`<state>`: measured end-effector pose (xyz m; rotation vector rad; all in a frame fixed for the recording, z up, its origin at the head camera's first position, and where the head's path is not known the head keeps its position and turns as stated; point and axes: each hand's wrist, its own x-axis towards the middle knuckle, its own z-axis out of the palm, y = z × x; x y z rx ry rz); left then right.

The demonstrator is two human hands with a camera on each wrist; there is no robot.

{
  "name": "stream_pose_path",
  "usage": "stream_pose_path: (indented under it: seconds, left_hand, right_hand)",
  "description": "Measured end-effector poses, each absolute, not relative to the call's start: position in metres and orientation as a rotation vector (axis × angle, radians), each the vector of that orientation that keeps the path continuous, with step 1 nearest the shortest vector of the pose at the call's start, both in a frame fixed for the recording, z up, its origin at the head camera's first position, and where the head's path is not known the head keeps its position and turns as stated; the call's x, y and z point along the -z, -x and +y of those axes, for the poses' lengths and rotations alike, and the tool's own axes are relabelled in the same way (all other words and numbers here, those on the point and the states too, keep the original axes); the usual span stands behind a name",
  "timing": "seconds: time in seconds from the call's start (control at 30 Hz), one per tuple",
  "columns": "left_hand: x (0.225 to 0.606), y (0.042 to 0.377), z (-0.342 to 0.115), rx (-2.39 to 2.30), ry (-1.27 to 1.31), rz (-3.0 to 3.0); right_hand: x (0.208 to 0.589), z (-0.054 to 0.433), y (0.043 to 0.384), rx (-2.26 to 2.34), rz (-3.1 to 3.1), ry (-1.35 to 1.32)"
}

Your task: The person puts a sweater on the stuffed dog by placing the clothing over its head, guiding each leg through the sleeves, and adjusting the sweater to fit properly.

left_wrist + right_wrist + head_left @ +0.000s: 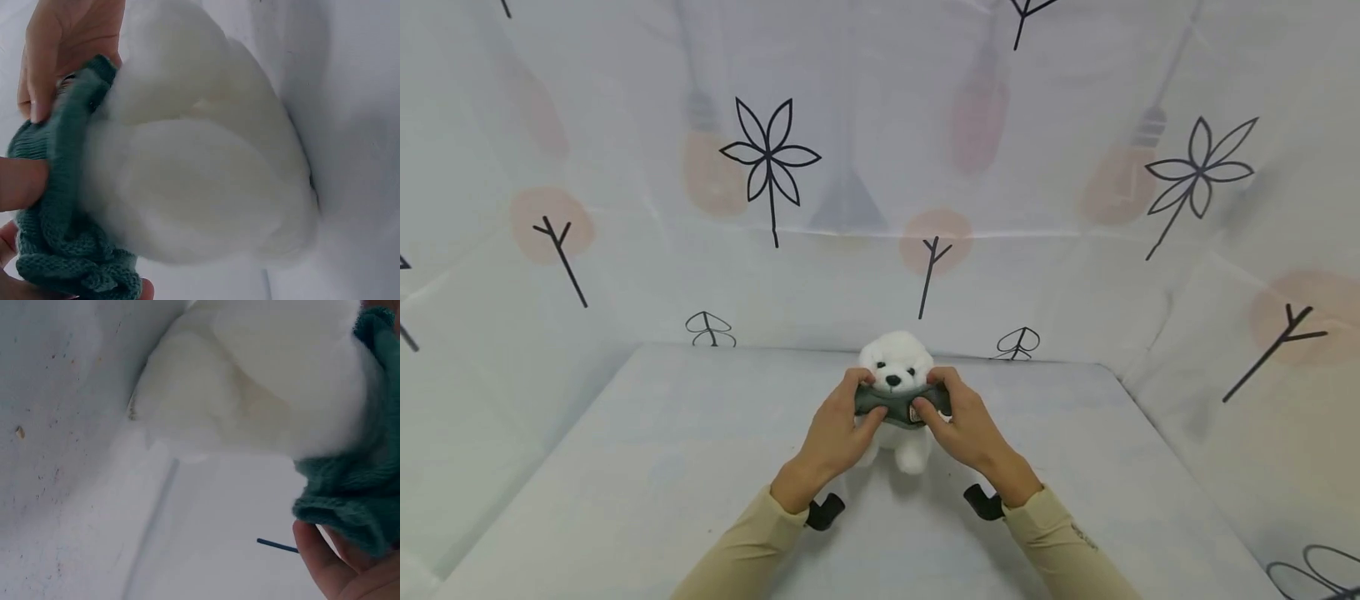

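Observation:
A white plush dog (897, 358) sits upright facing me, its paws on the table. Bunched below its muzzle is a small green knitted sweater (897, 408) with a label on its front. My left hand (837, 427) pinches the sweater's left side, thumb in front and fingers behind. On the other side my right hand (961, 421) pinches the cloth near the label. The left wrist view shows ribbed knit (65, 150) against the dog's white body (187, 181). Fingers (325, 562) of the right hand hold a sweater edge in the right wrist view. The dog's back is hidden.
The white tabletop (700, 450) stretches out around the dog. Behind it and at both sides hang pale curtains (850, 283) printed with line-drawn plants. A black wrist mount (826, 512) shows under the left wrist, another black mount (983, 502) under the right.

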<state>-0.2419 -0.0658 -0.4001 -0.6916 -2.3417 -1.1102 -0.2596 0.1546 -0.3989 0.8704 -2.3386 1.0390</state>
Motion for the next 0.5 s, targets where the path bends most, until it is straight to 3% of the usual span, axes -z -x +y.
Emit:
stream_pose_path:
  seconds: [0.5]
  left_hand:
    - [0.4065, 0.2470, -0.0703, 1.053, 0.656, -2.359]
  right_hand:
    - [0.4036, 0.1528, 0.2627, -0.823, -2.241, -0.803]
